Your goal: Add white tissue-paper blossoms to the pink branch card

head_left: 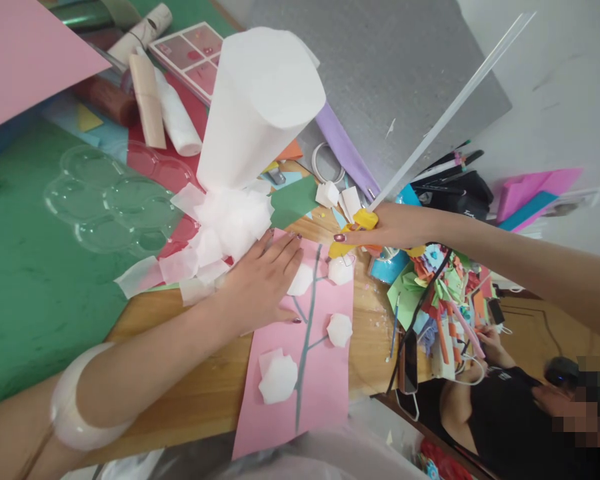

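My left hand (264, 275) lies flat with fingers spread on the top left of a pink sheet (325, 383) on the wooden table. The sheet bears a drawn grey branch (306, 340) and several white tissue blossoms (279, 379). My right hand (387, 227) is closed round a yellow glue gun (353, 230) just above the sheet's upper right corner; a long clear glue stick (450, 110) juts from it up to the right. A pile of white tissue squares (225, 223) lies just beyond my left fingers, under a white paper cone (260, 107).
A green mat (25, 280) with a clear plastic palette (110, 200) covers the left. Rolled papers, a silver board (395, 67), tape rolls and coloured paper scraps (440, 287) crowd the far and right sides. Another person in black (510, 407) sits at lower right.
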